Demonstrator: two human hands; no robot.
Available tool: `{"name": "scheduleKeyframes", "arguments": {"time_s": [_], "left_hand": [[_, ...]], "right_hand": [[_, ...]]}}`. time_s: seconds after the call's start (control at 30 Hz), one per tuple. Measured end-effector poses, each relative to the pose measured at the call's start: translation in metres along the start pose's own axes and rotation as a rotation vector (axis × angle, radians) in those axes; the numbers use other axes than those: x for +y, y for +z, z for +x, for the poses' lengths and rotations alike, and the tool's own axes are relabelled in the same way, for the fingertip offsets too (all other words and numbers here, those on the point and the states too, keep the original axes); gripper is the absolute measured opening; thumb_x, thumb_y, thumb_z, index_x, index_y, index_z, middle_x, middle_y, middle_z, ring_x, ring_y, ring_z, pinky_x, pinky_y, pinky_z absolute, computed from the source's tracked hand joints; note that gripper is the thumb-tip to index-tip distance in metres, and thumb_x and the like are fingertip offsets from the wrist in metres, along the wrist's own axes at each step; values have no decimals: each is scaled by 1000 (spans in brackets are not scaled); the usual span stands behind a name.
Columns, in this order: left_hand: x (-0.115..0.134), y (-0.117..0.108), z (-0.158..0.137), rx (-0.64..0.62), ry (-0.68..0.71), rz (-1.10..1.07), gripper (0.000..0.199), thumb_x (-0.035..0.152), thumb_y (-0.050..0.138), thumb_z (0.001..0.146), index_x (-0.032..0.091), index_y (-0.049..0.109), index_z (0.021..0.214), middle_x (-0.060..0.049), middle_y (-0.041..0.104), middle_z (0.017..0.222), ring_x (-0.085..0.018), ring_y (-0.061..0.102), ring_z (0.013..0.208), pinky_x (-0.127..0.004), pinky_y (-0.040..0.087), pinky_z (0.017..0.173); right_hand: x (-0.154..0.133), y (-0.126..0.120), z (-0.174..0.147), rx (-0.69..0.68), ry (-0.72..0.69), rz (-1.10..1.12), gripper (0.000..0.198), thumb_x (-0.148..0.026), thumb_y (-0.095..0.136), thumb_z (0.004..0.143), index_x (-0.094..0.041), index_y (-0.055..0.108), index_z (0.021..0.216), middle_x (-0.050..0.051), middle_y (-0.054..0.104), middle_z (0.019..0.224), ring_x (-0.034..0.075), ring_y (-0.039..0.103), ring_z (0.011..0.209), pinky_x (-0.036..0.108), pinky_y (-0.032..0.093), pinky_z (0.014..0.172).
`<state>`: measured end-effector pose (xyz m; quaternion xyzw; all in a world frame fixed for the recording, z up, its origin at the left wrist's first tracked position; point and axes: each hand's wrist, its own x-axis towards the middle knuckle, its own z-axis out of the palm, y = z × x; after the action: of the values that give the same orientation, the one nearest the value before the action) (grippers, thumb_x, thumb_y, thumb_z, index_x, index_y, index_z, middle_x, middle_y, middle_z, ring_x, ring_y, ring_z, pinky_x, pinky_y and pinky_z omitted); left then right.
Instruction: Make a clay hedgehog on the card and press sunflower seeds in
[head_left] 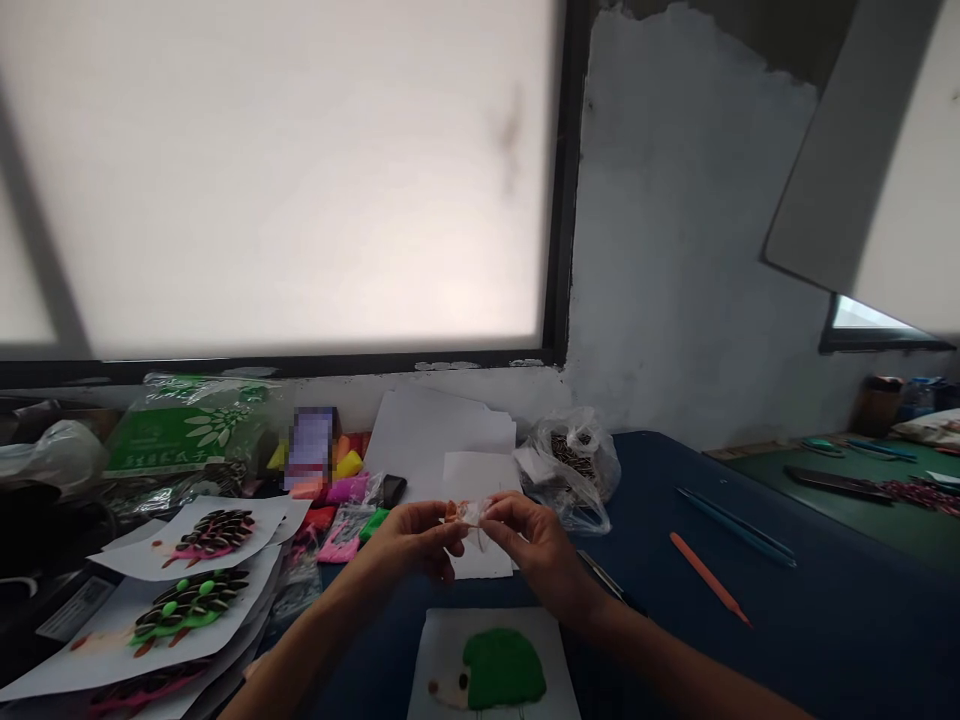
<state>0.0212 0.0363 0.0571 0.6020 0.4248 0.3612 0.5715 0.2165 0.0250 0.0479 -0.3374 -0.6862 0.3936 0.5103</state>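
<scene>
A small, crinkled clear plastic packet [471,514] with something orange-brown at its left end is pinched between my two hands over the desk. My left hand [421,535] grips that orange-brown end with thumb and fingers. On the other side, my right hand [538,548] pinches the whitish plastic. Below them lies a white card [439,640] with a green clay hedgehog body [504,668], a pale pointed face, a dark eye and a brown nose. White paper [480,572] lies just behind the packet, partly covered by my hands.
Cards with seed-covered hedgehogs [214,535] are stacked at left, beside bagged coloured clay [341,535]. A green seed bag [169,425] stands behind. A plastic bag of seeds [574,460] sits right of the papers. Blue tweezers [739,530] and an orange tool [709,578] lie rightward.
</scene>
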Motion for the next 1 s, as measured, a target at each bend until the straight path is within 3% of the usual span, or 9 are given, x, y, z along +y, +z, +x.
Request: {"name": "scheduleKeyframes", "arguments": {"time_s": [0.1,0.27,0.37,0.5,0.67,0.77,0.9,1.0], "left_hand": [[-3,-15,1,58,-9,99,56,65,73,67,17,65,94,0,65,76,-13,62,60,-23,44,56],[-16,-40,6,158,-52,379,46,63,69,65,19,62,76,1,61,70,-16,59,59,-25,38,53],[-24,-49,5,239,-76,606,34,52,70,64,20,59,62,2,58,61,-21,59,63,-27,36,56],[-21,-55,-4,337,-86,883,18,36,69,65,20,61,69,-7,66,76,-31,62,80,-31,35,62],[2,-38,-9,349,-23,1072,7,24,62,71,19,61,76,-12,68,86,-32,62,83,-31,34,64],[11,-16,-6,256,82,1048,14,24,55,80,19,67,87,-8,69,90,-26,63,81,-29,38,65],[2,3,-1,132,144,975,20,24,54,81,18,72,88,-5,71,79,-21,63,71,-26,39,61],[-12,5,1,97,159,966,24,21,53,79,18,74,90,-6,73,85,-23,65,77,-27,41,65]], "right_hand": [[1,-3,2,27,100,60,37,-56,68,83,-19,69,81,7,66,101,23,60,94,34,47,86],[0,-7,2,28,265,141,45,-62,71,77,-18,73,88,7,68,90,22,63,91,34,48,84],[-2,-7,2,7,333,198,47,-63,73,74,-17,72,86,7,70,92,20,65,86,32,49,79],[-5,-6,2,-24,389,263,44,-57,78,71,-17,69,85,7,72,94,15,65,75,28,48,70],[-5,-5,3,-46,412,275,39,-48,85,63,-18,66,79,1,68,74,12,60,64,25,43,61],[-6,-4,3,-54,396,245,33,-42,84,63,-19,64,73,-5,58,61,11,52,57,25,39,58],[-10,-5,2,-74,363,184,27,-38,80,65,-19,64,75,-5,56,62,11,49,58,25,38,58],[-12,-5,1,-86,347,126,26,-41,75,71,-18,65,76,-2,60,68,11,50,60,26,38,59]]}}
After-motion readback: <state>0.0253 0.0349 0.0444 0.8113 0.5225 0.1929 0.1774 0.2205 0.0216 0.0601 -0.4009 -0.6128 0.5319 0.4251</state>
